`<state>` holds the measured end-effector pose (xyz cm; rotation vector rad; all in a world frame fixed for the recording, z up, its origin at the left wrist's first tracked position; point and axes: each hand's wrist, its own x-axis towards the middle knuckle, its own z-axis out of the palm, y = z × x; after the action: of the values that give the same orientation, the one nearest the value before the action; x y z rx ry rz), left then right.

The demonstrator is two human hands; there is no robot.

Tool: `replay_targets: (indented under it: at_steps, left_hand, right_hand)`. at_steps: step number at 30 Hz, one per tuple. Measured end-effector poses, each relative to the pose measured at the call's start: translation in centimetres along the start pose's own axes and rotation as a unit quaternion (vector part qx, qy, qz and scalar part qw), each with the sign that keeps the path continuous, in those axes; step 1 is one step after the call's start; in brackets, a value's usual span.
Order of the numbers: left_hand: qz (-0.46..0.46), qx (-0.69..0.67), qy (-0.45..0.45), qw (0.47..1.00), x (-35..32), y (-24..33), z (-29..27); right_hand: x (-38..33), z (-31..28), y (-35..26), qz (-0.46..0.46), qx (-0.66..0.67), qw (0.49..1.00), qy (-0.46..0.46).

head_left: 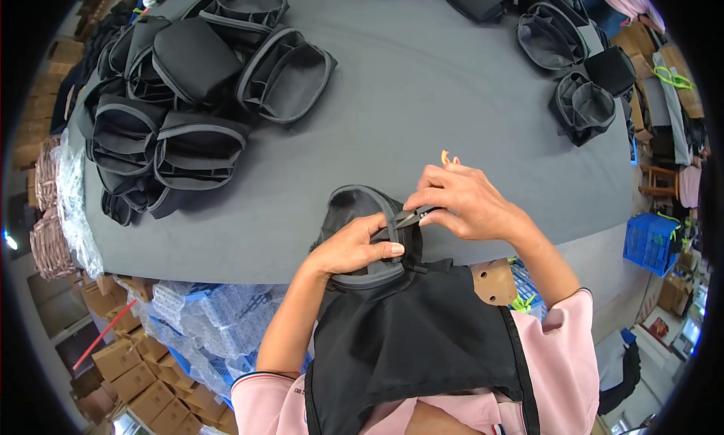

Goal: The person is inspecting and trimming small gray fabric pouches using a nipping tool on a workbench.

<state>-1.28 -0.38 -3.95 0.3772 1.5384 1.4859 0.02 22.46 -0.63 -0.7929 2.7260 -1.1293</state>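
At the table's near edge lies a black zippered pouch (348,209), its mouth gaping and its grey trim showing. My left hand (354,246) grips the pouch's rim, with the thumb laid along the zipper edge. In my right hand (464,201) is a pair of small dark thread snips (411,218). The blades reach the zipper edge close to my left fingers. A small orange strip (445,156) shows by the raised fingers of my right hand. Inside the pouch, the far part is hidden behind my left hand.
Several black pouches (197,61) are heaped at the left of the grey table (422,80). More pouches (582,103) sit at the far right. Below the near edge are bubble wrap (219,322) and cardboard boxes (136,367). A blue crate (648,242) stands at right.
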Motion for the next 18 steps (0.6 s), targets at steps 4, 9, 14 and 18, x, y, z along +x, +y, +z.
replay_targets:
  at_steps: [4,9,14,18]
  left_hand:
    - [-0.046,0.054,-0.056,0.996,-0.1,-0.5,-0.7]
    - [-0.041,0.021,-0.050,0.998,0.0,-0.2,-0.5]
    - [-0.053,0.027,-0.054,0.997,0.3,-0.5,-0.6]
    - [-0.055,0.026,-0.051,0.997,0.4,-0.4,-0.6]
  right_hand:
    - [0.5,-0.2,-0.1,-0.027,0.013,0.999,-0.033]
    - [-0.2,-0.1,-0.2,-0.028,-0.024,0.999,-0.040]
    - [-0.5,-0.4,-0.2,-0.001,0.006,1.000,0.009]
    - [0.4,-0.7,0.0,-0.009,0.002,1.000,-0.030]
